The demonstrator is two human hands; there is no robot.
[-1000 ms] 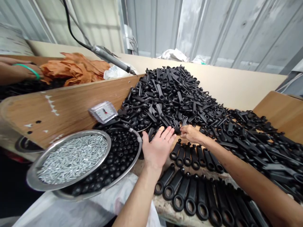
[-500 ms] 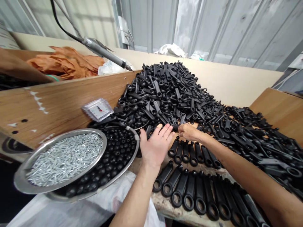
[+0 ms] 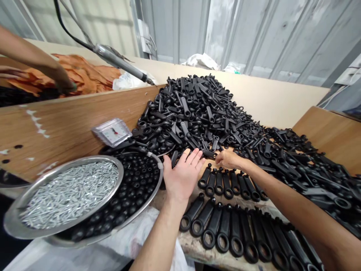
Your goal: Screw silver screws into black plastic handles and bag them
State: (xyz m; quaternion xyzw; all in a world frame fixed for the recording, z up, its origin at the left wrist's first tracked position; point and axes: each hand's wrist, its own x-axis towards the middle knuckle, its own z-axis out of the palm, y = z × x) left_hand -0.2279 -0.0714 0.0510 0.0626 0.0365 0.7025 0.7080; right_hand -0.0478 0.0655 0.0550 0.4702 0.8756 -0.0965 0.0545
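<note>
My left hand (image 3: 183, 174) is open with its palm up and fingers stretched out, beside the rim of a wide metal bowl (image 3: 163, 165) of round black knobs (image 3: 135, 186). Nothing lies on the palm. To its right, my right hand (image 3: 228, 159) has its fingers closed at the end of a black crank handle (image 3: 209, 154), in front of the pile. Nearer to me, black crank handles with ring ends lie in two rows: a back row (image 3: 228, 188) and a longer front row (image 3: 222, 233).
A tall pile of black handles (image 3: 197, 109) fills the back. At left sit a metal dish (image 3: 120, 165) of silver screws (image 3: 73, 195) and a small clear-cased dial (image 3: 112, 132). A power screwdriver (image 3: 121, 62) hangs above a wooden board (image 3: 64, 124). Beyond it, a co-worker's arm (image 3: 36, 56) reaches over orange cloth.
The view has shifted slightly. My left palm stays open, and my right hand remains closed near the pile. The co-worker's arm has come further into view over the orange cloth.
</note>
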